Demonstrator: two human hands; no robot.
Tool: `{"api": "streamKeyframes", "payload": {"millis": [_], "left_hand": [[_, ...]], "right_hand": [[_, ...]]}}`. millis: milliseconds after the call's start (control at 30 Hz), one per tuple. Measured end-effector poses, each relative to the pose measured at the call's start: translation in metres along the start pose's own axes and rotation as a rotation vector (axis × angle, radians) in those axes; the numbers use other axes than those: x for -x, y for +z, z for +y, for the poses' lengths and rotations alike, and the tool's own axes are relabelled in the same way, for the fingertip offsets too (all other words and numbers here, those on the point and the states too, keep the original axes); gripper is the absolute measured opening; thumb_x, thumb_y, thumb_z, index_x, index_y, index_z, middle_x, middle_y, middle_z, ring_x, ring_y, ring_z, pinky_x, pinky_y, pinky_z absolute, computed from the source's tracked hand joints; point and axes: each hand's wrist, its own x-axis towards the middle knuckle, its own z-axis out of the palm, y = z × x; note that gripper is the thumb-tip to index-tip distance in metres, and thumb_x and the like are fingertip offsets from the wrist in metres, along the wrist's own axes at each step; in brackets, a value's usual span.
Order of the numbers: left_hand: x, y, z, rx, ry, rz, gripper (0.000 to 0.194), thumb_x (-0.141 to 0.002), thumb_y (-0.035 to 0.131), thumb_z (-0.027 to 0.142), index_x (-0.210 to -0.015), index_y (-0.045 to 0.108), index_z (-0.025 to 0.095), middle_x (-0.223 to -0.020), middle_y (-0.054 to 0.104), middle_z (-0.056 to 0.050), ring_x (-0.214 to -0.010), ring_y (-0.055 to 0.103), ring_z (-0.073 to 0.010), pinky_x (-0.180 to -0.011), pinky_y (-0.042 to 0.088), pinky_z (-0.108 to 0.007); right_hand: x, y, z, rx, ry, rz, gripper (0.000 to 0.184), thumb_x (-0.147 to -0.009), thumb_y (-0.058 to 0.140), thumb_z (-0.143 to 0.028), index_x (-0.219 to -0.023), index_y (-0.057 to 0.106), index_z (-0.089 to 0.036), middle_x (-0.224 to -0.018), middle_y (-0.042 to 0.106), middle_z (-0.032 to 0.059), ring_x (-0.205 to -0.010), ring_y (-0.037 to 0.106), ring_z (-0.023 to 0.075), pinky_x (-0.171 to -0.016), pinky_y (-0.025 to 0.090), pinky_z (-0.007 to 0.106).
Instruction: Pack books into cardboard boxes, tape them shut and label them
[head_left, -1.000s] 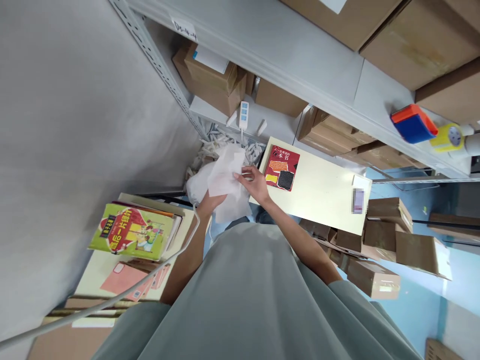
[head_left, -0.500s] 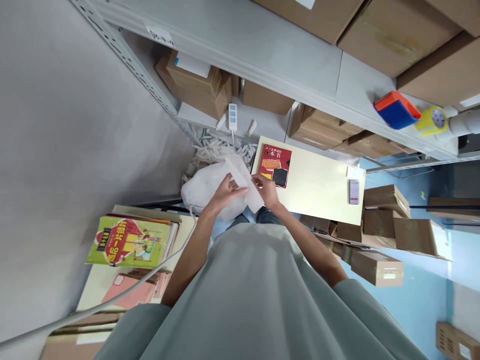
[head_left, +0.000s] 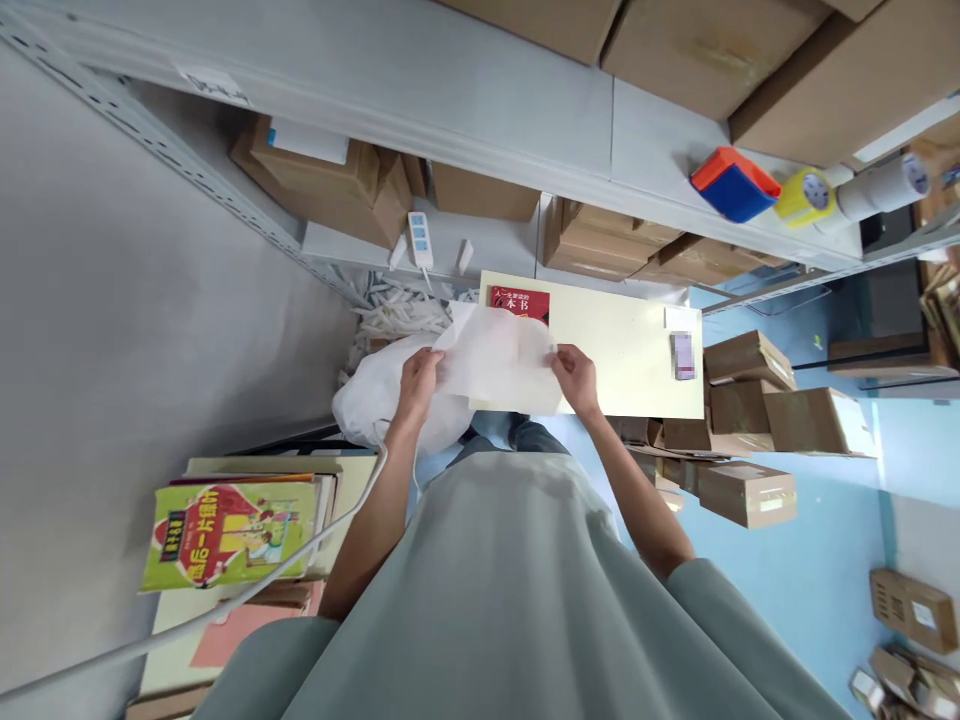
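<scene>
A thin, translucent white sheet, which could be a foam or plastic bag, is stretched out flat in front of me. My left hand pinches its left edge, and my right hand grips the right edge. Behind the sheet a red book lies on the pale tabletop; the sheet hides its lower part. A bulging white plastic bag sits below and beside my left hand.
White shelving with cardboard boxes rises ahead. A pile of white strips lies below the power strip. A phone rests on the table's right. Green picture books are at left, near a hanging cable. Boxes stand at right.
My hands have moved apart, and the folded, narrow sheet is now spread wide between them. It covers part of the red book. The view has shifted slightly to the right.
</scene>
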Motion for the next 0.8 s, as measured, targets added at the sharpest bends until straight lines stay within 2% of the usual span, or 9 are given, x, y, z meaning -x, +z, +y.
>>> {"api": "streamKeyframes", "payload": {"millis": [100, 200, 300, 367, 433, 500, 567, 700, 800], "left_hand": [[-0.010, 0.001, -0.005, -0.196, 0.052, -0.038, 0.025, -0.086, 0.058, 0.047, -0.074, 0.052, 0.026, -0.068, 0.052, 0.002, -0.070, 0.053, -0.0187, -0.065, 0.042, -0.029], [-0.013, 0.008, -0.009, -0.448, 0.104, -0.136, 0.026, -0.089, 0.054, 0.043, -0.070, 0.051, 0.026, -0.068, 0.057, -0.001, -0.074, 0.056, -0.0209, -0.069, 0.042, -0.031], [-0.013, 0.023, -0.014, -0.634, 0.128, -0.203, 0.027, -0.091, 0.053, 0.042, -0.072, 0.058, 0.024, -0.074, 0.067, -0.004, -0.081, 0.064, -0.0239, -0.074, 0.045, -0.031], [-0.012, 0.038, -0.020, -0.663, 0.141, -0.229, 0.022, -0.090, 0.053, 0.037, -0.082, 0.067, 0.023, -0.082, 0.073, -0.005, -0.087, 0.068, -0.0247, -0.079, 0.049, -0.030], [-0.012, 0.057, -0.026, -0.637, 0.148, -0.235, 0.028, -0.086, 0.054, 0.028, -0.103, 0.074, 0.021, -0.092, 0.078, -0.006, -0.090, 0.070, -0.0234, -0.085, 0.052, -0.030], [-0.013, 0.080, -0.031, -0.610, 0.149, -0.239, 0.048, -0.082, 0.054, 0.021, -0.126, 0.073, 0.019, -0.098, 0.079, -0.005, -0.087, 0.071, -0.0217, -0.088, 0.055, -0.030], [-0.012, 0.106, -0.034, -0.622, 0.147, -0.219, 0.055, -0.083, 0.054, 0.017, -0.135, 0.071, 0.019, -0.100, 0.079, -0.006, -0.088, 0.072, -0.0219, -0.090, 0.056, -0.032], [-0.008, 0.165, -0.035, -0.696, 0.124, -0.060, 0.037, -0.094, 0.046, 0.017, -0.116, 0.074, 0.020, -0.111, 0.081, -0.010, -0.107, 0.074, -0.0259, -0.101, 0.055, -0.036], [-0.003, 0.210, -0.033, -0.738, 0.090, -0.017, 0.031, -0.104, 0.044, 0.028, -0.103, 0.074, 0.021, -0.102, 0.080, -0.011, -0.105, 0.073, -0.0284, -0.098, 0.055, -0.037]], "right_hand": [[0.001, -0.035, 0.019, -0.019, 0.043, 0.100, 0.047, -0.091, 0.073, -0.063, -0.112, 0.071, -0.021, -0.102, 0.085, 0.0127, -0.097, 0.082, 0.0290, -0.090, 0.066, 0.043], [0.001, -0.064, 0.041, -0.038, 0.074, 0.177, 0.054, -0.089, 0.074, -0.069, -0.113, 0.068, -0.021, -0.099, 0.085, 0.0124, -0.095, 0.083, 0.0290, -0.086, 0.067, 0.043], [-0.004, -0.086, 0.064, -0.046, 0.087, 0.215, 0.059, -0.087, 0.073, -0.073, -0.113, 0.066, -0.020, -0.097, 0.084, 0.0122, -0.093, 0.083, 0.0292, -0.084, 0.067, 0.044], [-0.010, -0.099, 0.078, -0.047, 0.089, 0.213, 0.060, -0.088, 0.072, -0.073, -0.115, 0.066, -0.020, -0.097, 0.084, 0.0127, -0.092, 0.083, 0.0293, -0.084, 0.067, 0.044], [-0.019, -0.110, 0.090, -0.042, 0.087, 0.204, 0.060, -0.090, 0.069, -0.073, -0.117, 0.066, -0.019, -0.098, 0.084, 0.0132, -0.091, 0.083, 0.0292, -0.084, 0.066, 0.044], [-0.030, -0.122, 0.103, -0.028, 0.080, 0.190, 0.061, -0.093, 0.067, -0.073, -0.118, 0.066, -0.018, -0.099, 0.083, 0.0134, -0.091, 0.083, 0.0289, -0.085, 0.066, 0.044], [-0.041, -0.135, 0.114, -0.003, 0.074, 0.182, 0.062, -0.095, 0.063, -0.075, -0.118, 0.067, -0.018, -0.097, 0.083, 0.0129, -0.089, 0.082, 0.0285, -0.084, 0.065, 0.043], [-0.062, -0.167, 0.139, 0.083, 0.066, 0.176, 0.062, -0.099, 0.055, -0.078, -0.113, 0.067, -0.019, -0.088, 0.081, 0.0104, -0.085, 0.081, 0.0279, -0.079, 0.062, 0.039], [-0.073, -0.192, 0.158, 0.131, 0.078, 0.179, 0.062, -0.103, 0.047, -0.080, -0.106, 0.066, -0.021, -0.083, 0.079, 0.0095, -0.082, 0.079, 0.0278, -0.073, 0.059, 0.036]]}}
